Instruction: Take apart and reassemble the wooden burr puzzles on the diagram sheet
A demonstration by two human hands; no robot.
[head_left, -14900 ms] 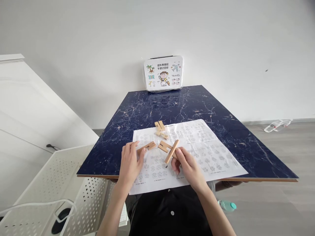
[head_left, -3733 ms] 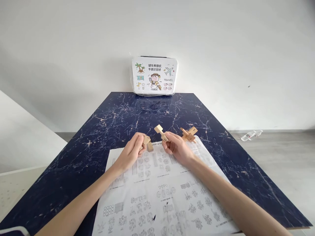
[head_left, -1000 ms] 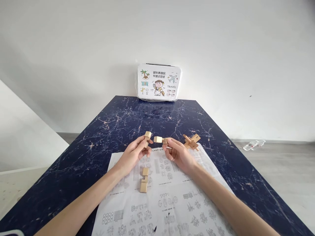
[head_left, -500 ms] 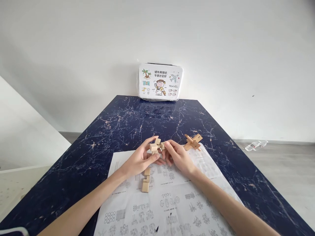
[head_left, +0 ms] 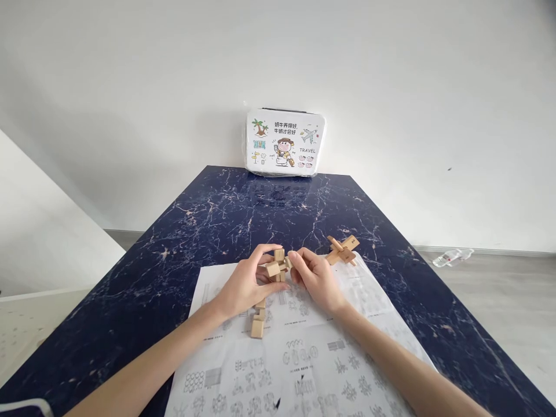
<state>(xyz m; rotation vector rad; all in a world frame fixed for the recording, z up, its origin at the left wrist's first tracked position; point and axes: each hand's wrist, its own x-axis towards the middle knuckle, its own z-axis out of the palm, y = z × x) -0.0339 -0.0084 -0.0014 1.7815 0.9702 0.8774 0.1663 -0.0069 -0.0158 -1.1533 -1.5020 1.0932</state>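
Between my two hands, above the printed sheet, is a partly interlocked wooden burr puzzle (head_left: 273, 269) of pale notched blocks. My left hand (head_left: 247, 278) grips it from the left, with fingers at the top and the thumb along the underside. On the right side, my right hand (head_left: 315, 275) pinches the end of one block between thumb and fingers; the fingers behind are partly hidden. A loose notched wooden piece (head_left: 257, 328) lies on the instruction sheet (head_left: 243, 370) just below my left hand, its upper end close under the hand.
A second wooden puzzle (head_left: 345, 250), darker and marked with numbers, sits at the sheet's upper right corner. At the back of the blue marbled table (head_left: 278, 214) a white cartoon case (head_left: 285, 142) leans against the wall. Clear plastic bottles (head_left: 452, 257) lie on the floor at right.
The puzzle in my hands has turned and stands more upright. My left thumb has shifted under it, and my right fingers have curled in closer. The loose piece has stayed put.
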